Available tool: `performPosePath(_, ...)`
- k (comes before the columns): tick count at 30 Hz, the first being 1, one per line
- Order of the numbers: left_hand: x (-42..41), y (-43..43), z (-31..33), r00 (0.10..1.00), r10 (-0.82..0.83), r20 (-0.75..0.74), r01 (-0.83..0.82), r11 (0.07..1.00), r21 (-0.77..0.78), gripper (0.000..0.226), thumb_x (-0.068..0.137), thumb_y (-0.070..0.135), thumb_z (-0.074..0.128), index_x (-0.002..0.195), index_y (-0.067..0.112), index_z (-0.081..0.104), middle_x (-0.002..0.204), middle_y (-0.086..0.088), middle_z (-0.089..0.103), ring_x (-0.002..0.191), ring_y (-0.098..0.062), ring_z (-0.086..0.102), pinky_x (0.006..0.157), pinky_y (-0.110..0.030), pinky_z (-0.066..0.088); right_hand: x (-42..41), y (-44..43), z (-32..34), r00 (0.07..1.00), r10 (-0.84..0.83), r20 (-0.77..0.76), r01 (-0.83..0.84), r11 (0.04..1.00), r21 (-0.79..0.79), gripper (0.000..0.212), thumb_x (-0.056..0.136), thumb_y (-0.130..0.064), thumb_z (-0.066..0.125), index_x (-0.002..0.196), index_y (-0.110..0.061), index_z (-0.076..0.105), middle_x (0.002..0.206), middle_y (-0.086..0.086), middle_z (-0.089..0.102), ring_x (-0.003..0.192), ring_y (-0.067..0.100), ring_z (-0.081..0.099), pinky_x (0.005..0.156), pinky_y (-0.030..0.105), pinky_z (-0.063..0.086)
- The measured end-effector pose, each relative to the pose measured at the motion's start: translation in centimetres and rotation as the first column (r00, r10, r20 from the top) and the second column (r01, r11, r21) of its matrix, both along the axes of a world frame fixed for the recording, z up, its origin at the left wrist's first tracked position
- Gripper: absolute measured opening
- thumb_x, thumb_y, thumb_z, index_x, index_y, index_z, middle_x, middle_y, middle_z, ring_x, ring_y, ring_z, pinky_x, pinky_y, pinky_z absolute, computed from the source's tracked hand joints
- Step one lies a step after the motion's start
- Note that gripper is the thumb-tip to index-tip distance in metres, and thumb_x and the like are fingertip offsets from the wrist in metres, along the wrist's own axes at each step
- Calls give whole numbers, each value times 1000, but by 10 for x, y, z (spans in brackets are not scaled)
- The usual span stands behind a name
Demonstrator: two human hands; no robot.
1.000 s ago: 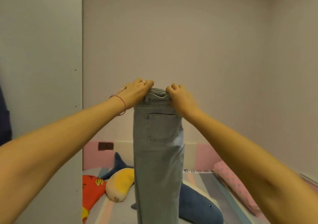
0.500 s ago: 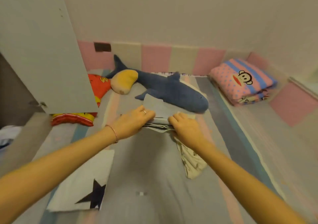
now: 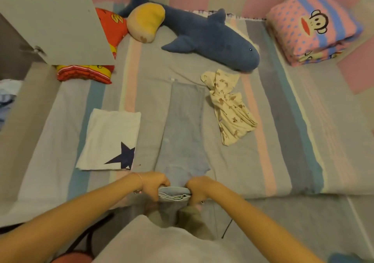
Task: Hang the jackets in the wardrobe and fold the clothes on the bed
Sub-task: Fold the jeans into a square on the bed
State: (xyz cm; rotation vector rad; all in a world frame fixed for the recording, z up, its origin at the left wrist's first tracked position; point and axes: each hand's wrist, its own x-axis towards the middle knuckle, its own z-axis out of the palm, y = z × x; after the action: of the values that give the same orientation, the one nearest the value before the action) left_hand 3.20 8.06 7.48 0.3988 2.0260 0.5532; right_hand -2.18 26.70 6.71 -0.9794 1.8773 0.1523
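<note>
Light blue jeans (image 3: 183,125) lie stretched out lengthwise on the striped bed (image 3: 263,161), legs pointing to the far side. My left hand (image 3: 154,183) and my right hand (image 3: 199,188) each grip one side of the waistband at the bed's near edge. A folded white cloth with a dark star (image 3: 110,139) lies to the left of the jeans. A crumpled cream patterned garment (image 3: 228,107) lies to their right.
A blue shark plush (image 3: 206,38) and a yellow plush (image 3: 145,22) lie at the far side. A red cushion (image 3: 85,72) sits at the left under an open wardrobe door (image 3: 52,20). A folded pink monkey blanket (image 3: 311,28) fills the far right corner.
The jeans were held up in the air, then came down onto the bed. My hands have pulled the waistband back to the near edge, so the legs lie flat and straight.
</note>
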Motion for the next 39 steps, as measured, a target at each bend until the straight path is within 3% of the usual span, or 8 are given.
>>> performPosePath(10, 17, -4, -46, 971, 4, 241, -43, 986, 159, 32, 70, 4, 69, 101, -3, 65, 83, -9, 58, 55, -3, 46, 52, -7, 34, 21, 2, -51, 952, -80, 296, 45, 992, 122, 32, 75, -22, 69, 97, 0, 66, 76, 10, 59, 65, 22, 55, 57, 30, 44)
performPosePath(17, 4, -25, -110, 966, 162, 200, -201, 960, 193, 23, 75, 20, 65, 95, 11, 70, 86, -11, 67, 73, -20, 58, 71, -37, 50, -11, 10, -108, 836, -249, 488, 224, 968, 110, 39, 79, -25, 67, 113, -7, 64, 107, 16, 67, 97, 27, 64, 79, 38, 52)
performPosePath(22, -19, -34, -142, 972, 155, 177, -202, 936, 288, 9, 79, 26, 65, 85, 30, 70, 78, 12, 65, 71, -9, 58, 73, -36, 52, -87, 14, -172, 660, -635, 400, 731, 665, -152, 44, 98, -38, 47, 138, -20, 48, 141, 0, 49, 128, 15, 45, 110, 27, 31)
performPosePath(25, -30, -34, -146, 949, 163, 272, -260, 890, 375, 34, 79, 14, 67, 74, 47, 61, 71, 20, 60, 68, -4, 56, 67, -21, 48, -98, 15, -246, 855, -518, 7, 487, 799, -353, 69, 94, -60, 17, 148, -20, 30, 151, 8, 35, 139, 28, 31, 115, 32, 19)
performPosePath(29, -39, -52, -158, 883, 284, 374, -431, 806, 406, 11, 73, 17, 66, 81, 22, 72, 80, -1, 66, 75, -14, 62, 72, -26, 52, -23, 36, -313, 976, -130, 174, 142, 988, -54, 103, 67, -76, -26, 151, -29, 9, 160, 0, 0, 147, 24, -2, 117, 38, -3)
performPosePath(34, -100, -75, -192, 848, 394, 355, -527, 704, 476, 20, 77, 18, 64, 94, 13, 73, 86, -12, 68, 82, -28, 64, 73, -32, 53, -23, 48, -300, 321, -798, 511, 838, 490, 239, 44, 103, -7, 29, 142, 11, 22, 147, 24, 33, 139, 36, 28, 90, 18, 39)
performPosePath(36, -140, -70, -215, 767, 580, 276, -631, 601, 490, 23, 81, 7, 66, 102, 13, 69, 90, 2, 71, 83, -11, 66, 73, -22, 52, -38, 62, -316, -141, -779, 611, 936, 96, 339, 48, 104, -29, 28, 145, -5, 34, 142, 16, 46, 133, 31, 42, 87, 19, 49)
performPosePath(39, -187, -59, -266, 453, 883, 119, -800, 344, 492, 41, 90, 10, 59, 130, 17, 50, 117, 3, 57, 94, -4, 59, 80, -21, 53, -56, 73, -340, -439, -605, 664, 895, -232, 381, 89, 71, -81, 47, 133, -17, 53, 124, 13, 63, 106, 28, 64, 79, 37, 57)
